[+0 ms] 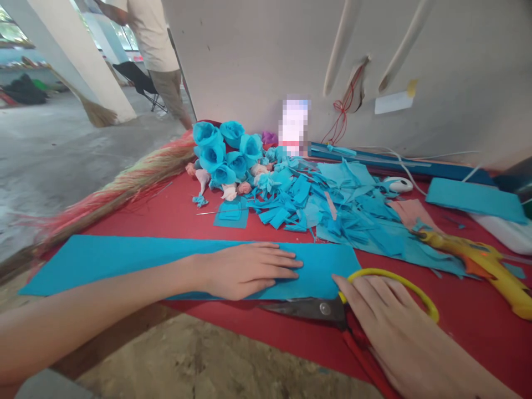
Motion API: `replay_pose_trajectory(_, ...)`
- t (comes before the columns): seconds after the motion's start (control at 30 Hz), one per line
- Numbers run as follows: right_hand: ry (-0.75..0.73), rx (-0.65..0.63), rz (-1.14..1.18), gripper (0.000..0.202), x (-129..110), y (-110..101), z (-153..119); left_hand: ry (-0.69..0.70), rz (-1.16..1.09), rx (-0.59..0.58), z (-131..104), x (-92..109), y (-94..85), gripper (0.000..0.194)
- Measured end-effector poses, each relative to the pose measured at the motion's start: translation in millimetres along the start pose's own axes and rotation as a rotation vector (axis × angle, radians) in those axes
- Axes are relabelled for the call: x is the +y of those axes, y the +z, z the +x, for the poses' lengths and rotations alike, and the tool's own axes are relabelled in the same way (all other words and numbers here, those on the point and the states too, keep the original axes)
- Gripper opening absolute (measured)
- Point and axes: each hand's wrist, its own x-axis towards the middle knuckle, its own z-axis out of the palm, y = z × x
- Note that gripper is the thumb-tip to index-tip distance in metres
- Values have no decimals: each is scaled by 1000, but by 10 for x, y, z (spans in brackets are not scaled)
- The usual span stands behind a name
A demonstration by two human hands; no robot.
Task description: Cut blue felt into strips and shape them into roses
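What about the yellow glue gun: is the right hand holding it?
No, the yellow glue gun lies apart from the right hand, which is at the handles of the scissors.

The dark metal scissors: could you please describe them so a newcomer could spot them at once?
On the red tabletop, find the long, flat blue paper sheet under the left hand. At its near edge, towards the right end, are the dark metal scissors, held by the right hand. One yellow and one red handle set them apart from the yellow plastic glue gun.

Left grip [249,271] on paper [133,257], right grip [386,318] holding scissors [328,310]
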Motion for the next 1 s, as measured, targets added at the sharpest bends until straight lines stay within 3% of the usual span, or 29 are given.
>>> replay_pose_trajectory(0.3,62,1,93,48,-144,-26,94,-22,-46,-8,-7,24,-23,38)
replay_pose_trajectory(0.53,-36,-80,127,47,-130,51,151,-28,-50,4,-1,15,-17,38)
replay_pose_trajectory(0.87,-72,29,195,39,-84,11,124,-28,-63,24,7,17,-2,37)
replay_pose_trajectory(1.0,-45,-73,199,52,-96,36,126,-9,-108,53,-10,12,-22,37)
